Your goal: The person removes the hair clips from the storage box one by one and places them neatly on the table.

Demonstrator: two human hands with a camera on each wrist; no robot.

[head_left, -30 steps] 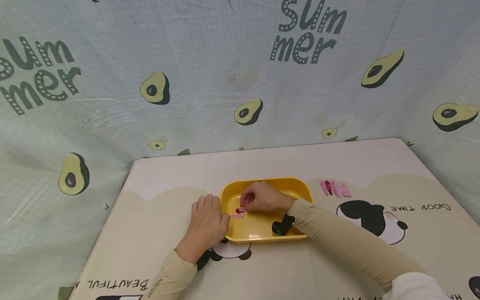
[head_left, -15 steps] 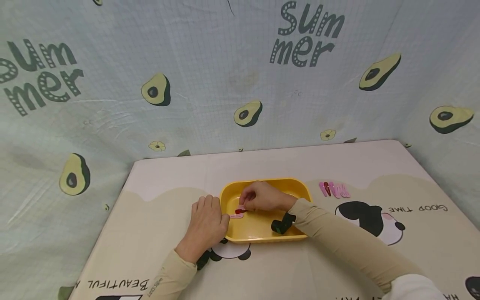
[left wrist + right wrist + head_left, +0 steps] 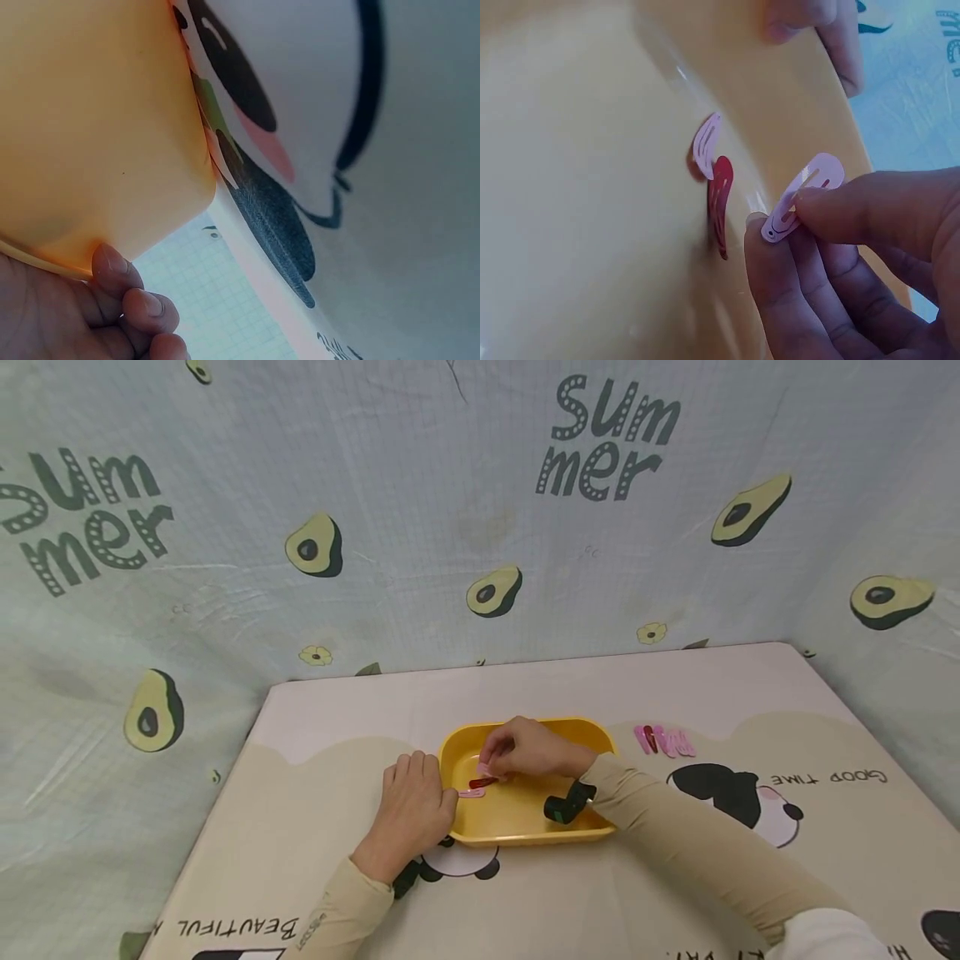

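Observation:
My right hand (image 3: 525,747) is inside a yellow tray (image 3: 517,840), where its thumb and fingers pinch a pink snap hair clip (image 3: 784,210). On the tray floor below it lie a dark red hair clip (image 3: 720,199) and another pink hair clip (image 3: 705,146), their ends close together. My left hand (image 3: 416,802) holds the tray's left rim, with the thumb over the inside and the curled fingers (image 3: 150,304) outside against the wall.
Right of the tray, several pink hair clips (image 3: 678,743) and a red hair clip (image 3: 650,740) lie in a row on the patterned tabletop (image 3: 360,710). Behind the table hangs an avocado-print cloth (image 3: 405,527).
My right hand has shifted the pinched pink clip slightly away from the red one, which shows more fully now. The left hand keeps its hold. The head view has tilted a little.

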